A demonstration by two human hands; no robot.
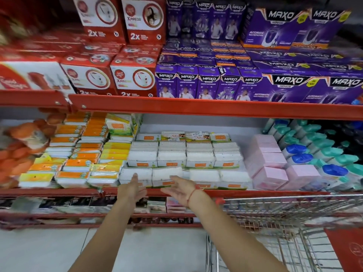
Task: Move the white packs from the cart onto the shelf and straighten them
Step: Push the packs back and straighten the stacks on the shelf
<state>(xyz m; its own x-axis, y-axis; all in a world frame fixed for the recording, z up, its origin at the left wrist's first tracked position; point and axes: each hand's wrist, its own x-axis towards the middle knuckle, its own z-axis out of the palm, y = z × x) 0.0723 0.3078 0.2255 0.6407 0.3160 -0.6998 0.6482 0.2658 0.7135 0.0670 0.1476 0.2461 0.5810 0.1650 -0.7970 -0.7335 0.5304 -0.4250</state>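
Observation:
White packs with orange labels fill the middle of the red shelf in several rows. The front row's two left packs lie just beyond my fingertips; one of them sits slightly askew. My left hand is open, palm turned inward, at the shelf's front edge. My right hand, with a red thread on the wrist, is open too, palm up and inward. Neither hand holds anything. The wire cart stands at the lower right; no white packs show inside it.
Orange and yellow packs sit left of the white ones, pink boxes and blue-capped bottles to the right. Red and purple boxes fill the shelf above. A lower shelf holds dark items. A red bag hangs on the cart.

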